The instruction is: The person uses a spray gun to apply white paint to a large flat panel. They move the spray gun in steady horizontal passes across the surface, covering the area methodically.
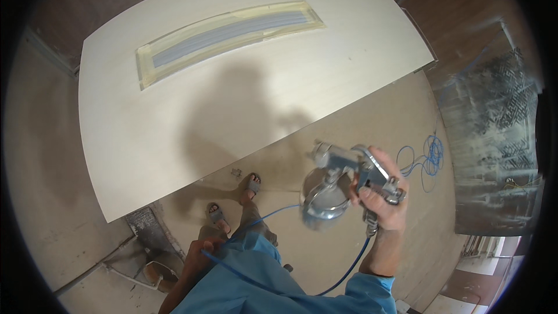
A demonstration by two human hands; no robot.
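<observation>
A metal spray gun [343,159] with a round silver cup [324,204] under it is gripped in my right hand [388,209]. My fingers wrap round its handle. From the handle's lower end a blue air hose [356,272] loops down and across my body. My left hand [201,252] is closed round this hose beside my left hip. Beyond the gun lies a large white door panel [325,70], apart from it. Masking tape [317,18] frames a long bluish-grey inset [232,34] in the panel. My shadow falls across the panel's near half.
Coiled blue hose [431,156] lies on the floor at the right, near a dark, paint-dusted sheet [494,139]. A metal frame [125,276] stands low at the left by my legs. My sandalled feet [251,185] are near the panel's front edge.
</observation>
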